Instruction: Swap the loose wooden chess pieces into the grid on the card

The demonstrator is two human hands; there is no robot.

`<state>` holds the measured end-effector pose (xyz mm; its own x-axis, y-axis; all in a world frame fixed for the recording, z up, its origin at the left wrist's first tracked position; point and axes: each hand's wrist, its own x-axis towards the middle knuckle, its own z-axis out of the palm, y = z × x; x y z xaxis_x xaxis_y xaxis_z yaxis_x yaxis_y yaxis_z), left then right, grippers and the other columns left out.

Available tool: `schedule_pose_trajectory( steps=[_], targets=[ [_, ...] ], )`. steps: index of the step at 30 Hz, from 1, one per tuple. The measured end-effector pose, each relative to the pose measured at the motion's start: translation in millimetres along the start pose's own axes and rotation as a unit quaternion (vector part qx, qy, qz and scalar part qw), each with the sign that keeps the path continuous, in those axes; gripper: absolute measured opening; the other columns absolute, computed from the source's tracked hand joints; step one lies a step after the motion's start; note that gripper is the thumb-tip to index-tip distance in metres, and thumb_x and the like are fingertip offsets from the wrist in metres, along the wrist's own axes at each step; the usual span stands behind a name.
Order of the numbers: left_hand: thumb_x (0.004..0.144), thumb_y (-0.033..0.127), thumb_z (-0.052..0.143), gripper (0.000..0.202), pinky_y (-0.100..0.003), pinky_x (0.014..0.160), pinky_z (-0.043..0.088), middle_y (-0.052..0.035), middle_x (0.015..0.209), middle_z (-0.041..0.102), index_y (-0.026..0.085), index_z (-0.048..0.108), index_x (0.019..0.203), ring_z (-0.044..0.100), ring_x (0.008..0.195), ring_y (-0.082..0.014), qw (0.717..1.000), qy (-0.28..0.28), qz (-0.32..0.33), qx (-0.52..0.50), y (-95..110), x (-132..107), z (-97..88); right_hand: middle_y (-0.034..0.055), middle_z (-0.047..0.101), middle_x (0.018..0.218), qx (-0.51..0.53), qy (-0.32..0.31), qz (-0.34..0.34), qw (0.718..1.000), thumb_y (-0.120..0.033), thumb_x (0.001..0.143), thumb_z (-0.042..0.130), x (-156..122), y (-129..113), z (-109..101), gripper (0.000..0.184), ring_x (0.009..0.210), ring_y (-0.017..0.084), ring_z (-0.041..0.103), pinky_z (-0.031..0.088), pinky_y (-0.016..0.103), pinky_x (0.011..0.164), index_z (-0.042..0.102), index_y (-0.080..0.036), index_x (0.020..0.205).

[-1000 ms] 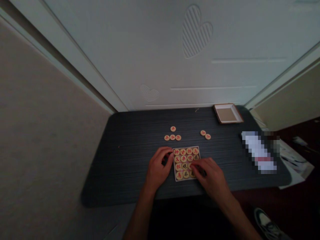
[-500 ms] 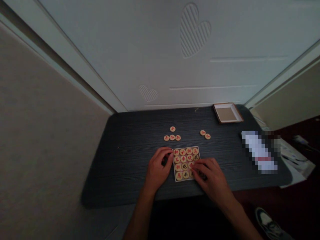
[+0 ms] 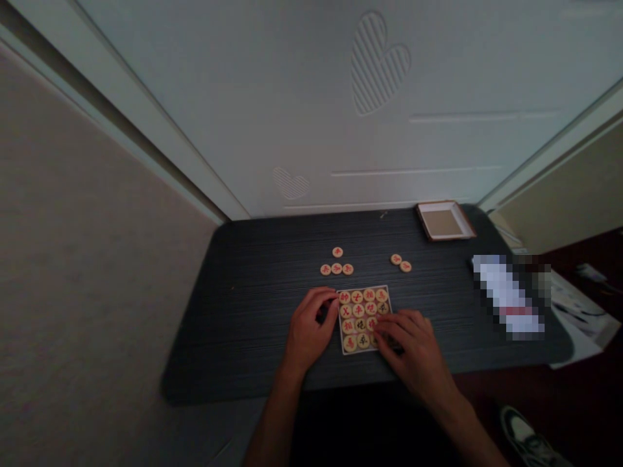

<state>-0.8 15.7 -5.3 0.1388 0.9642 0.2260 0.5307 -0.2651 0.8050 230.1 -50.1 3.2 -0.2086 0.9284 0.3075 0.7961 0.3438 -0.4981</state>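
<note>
A shallow square box [image 3: 357, 352] with a pale rim lies near the table's front edge, filled with rows of round Chinese chess pieces [image 3: 359, 310] marked in red or black. The thumb and fingertips of my left hand [image 3: 310, 326] are pinched at the box's upper left edge. Over the box's right side, my right hand [image 3: 407, 334] has bent fingers and thumb closed around a piece at the lower right, mostly hidden beneath them. Beyond the box lie three red-marked pieces [image 3: 337, 268] in a row, with a single piece [image 3: 337, 251] behind them. Two touching pieces [image 3: 400, 263] lie farther right.
An open box lid [image 3: 445, 222] sits at the table's back right corner. A blurred-out flat object [image 3: 509, 295] rests near the right edge. Behind the dark table [image 3: 243, 324] stands a white panel [image 3: 292, 97] with raised hearts. A shoe [image 3: 520, 431] shows at lower right.
The whole view has shifted very slightly. Both hands stay at the box, with the right fingers moving only a little; the loose pieces have not moved.
</note>
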Motion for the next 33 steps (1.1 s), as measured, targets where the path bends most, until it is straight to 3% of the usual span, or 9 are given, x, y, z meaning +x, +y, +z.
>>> schedule_pose_trajectory(
  steps=[9,20,28,33],
  targets=[
    [0.101,0.027,0.059,0.016,-0.032,0.084,0.059,-0.0064,0.115,0.072,0.025,0.073,0.107,0.07,0.102,-0.0194,1.0,0.001,0.01,-0.003,1,0,-0.5,0.003,0.078,0.107,-0.002,-0.015,-0.005,1.0,-0.026,0.097,0.067,5,-11,2,0.012,0.102,0.026,0.065,0.047,0.042,0.085,0.074,-0.029,0.107],
    [0.101,0.027,0.059,0.015,-0.032,0.085,0.059,-0.0062,0.115,0.071,0.025,0.073,0.107,0.069,0.104,-0.0198,1.0,0.001,0.004,-0.007,1,-2,-0.3,0.0023,0.077,0.112,0.028,-0.022,-0.006,0.999,-0.023,0.099,0.065,7,-14,4,0.015,0.104,0.026,0.065,0.048,0.044,0.09,0.071,-0.029,0.111],
    [0.1,0.028,0.06,0.015,-0.031,0.081,0.058,-0.0058,0.113,0.072,0.025,0.073,0.105,0.07,0.096,-0.0187,1.0,-0.002,-0.002,0.002,1,0,-0.6,0.0054,0.075,0.107,0.03,0.093,0.05,0.994,-0.027,0.099,0.061,7,29,-15,0.016,0.101,0.026,0.066,0.051,0.046,0.093,0.071,-0.028,0.112],
    [0.099,0.027,0.062,0.013,-0.03,0.077,0.057,-0.005,0.111,0.072,0.024,0.074,0.105,0.069,0.091,-0.0175,1.0,0.0,-0.004,0.011,2,1,-1.1,0.0073,0.075,0.107,-0.014,0.106,0.067,0.992,-0.031,0.099,0.061,10,67,-17,0.018,0.101,0.027,0.066,0.051,0.046,0.094,0.072,-0.025,0.112]
  ],
)
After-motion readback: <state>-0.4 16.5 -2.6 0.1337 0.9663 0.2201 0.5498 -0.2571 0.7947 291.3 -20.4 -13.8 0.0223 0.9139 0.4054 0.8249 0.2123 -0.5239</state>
